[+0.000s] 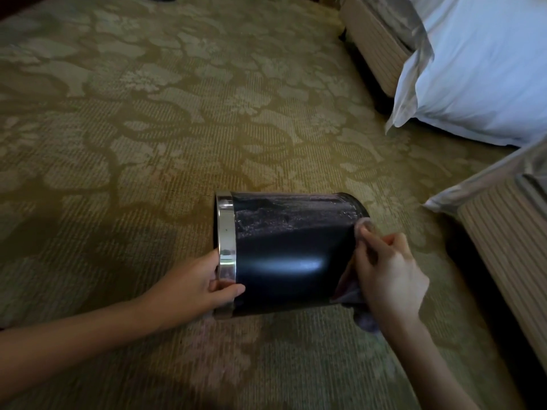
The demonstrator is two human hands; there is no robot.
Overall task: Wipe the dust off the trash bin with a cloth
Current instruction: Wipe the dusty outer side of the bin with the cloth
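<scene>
Left hand (pixel 204 285) grip tight around trash bin (pixel 284 255) rim, right hand (pixel 390 276) around cloth (pixel 362 227).

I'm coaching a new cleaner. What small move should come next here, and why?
Probably sweep the cloth, pinched in the right hand at the base end of the bin, up onto the far side and toward the chrome rim. A grey dusty band shows there, while the nearer side shines clean. The left hand grips the rim, steadying the bin.

The cloth (pixel 367 322) lies mostly hidden under the right grip (pixel 387 270), blurred. The inside of the trash bin (pixel 290 253) faces away; fingers of the left grip (pixel 195 285), probably inside the rim, go unseen.
</scene>
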